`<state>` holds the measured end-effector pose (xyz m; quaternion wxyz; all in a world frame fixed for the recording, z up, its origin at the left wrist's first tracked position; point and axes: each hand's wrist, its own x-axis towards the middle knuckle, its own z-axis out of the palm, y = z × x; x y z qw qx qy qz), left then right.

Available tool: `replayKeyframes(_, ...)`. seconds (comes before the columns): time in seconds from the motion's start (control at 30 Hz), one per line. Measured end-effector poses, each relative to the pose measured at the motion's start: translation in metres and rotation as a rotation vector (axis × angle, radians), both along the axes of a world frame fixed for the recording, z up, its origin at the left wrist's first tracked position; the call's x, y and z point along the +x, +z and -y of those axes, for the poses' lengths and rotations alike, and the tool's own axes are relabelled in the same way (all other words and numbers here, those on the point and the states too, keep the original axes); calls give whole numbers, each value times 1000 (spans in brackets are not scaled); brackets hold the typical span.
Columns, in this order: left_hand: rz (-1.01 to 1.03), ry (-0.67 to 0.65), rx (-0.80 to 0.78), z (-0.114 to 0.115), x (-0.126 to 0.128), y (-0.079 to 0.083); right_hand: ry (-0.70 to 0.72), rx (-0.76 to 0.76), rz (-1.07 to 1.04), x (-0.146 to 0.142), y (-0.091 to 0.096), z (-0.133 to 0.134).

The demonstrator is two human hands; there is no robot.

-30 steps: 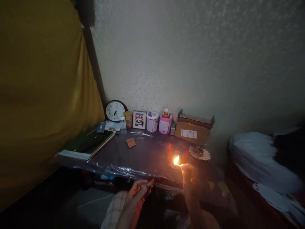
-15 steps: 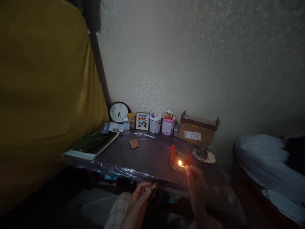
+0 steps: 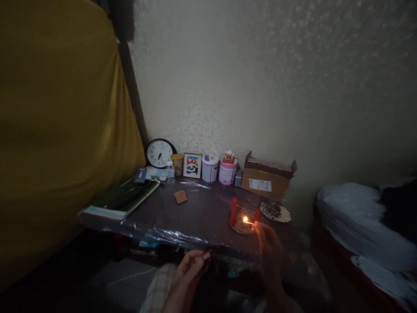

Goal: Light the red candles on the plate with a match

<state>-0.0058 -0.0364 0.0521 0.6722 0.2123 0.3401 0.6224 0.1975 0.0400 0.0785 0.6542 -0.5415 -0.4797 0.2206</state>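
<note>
My right hand [image 3: 267,248] pinches a burning match [image 3: 248,221], its flame over a small round dish [image 3: 240,226] on the dark table [image 3: 195,213]. Two red candles stand in the dish: a taller one [image 3: 233,210] at its left and a shorter one [image 3: 257,214] right beside my fingertips. My left hand [image 3: 189,271] is closed in front of the table's near edge, holding a small matchbox [image 3: 206,256] between fingers and thumb.
Along the wall stand a clock [image 3: 159,153], a framed picture [image 3: 192,165], a white tub [image 3: 210,168], a pink tub [image 3: 227,170] and a cardboard box [image 3: 267,180]. Books [image 3: 122,200] lie at the left, a patterned plate [image 3: 275,211] at the right. A yellow curtain [image 3: 58,130] hangs left.
The flame has shrunk from a large flare to a small point. My right hand with the match stays at the dish beside the shorter candle. The left hand has barely moved.
</note>
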Motion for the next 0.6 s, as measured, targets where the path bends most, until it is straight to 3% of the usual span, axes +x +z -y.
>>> replayKeyframes(0.6, -40, 4, 19, -3, 0, -6, 135, 5, -365, 9, 6, -23)
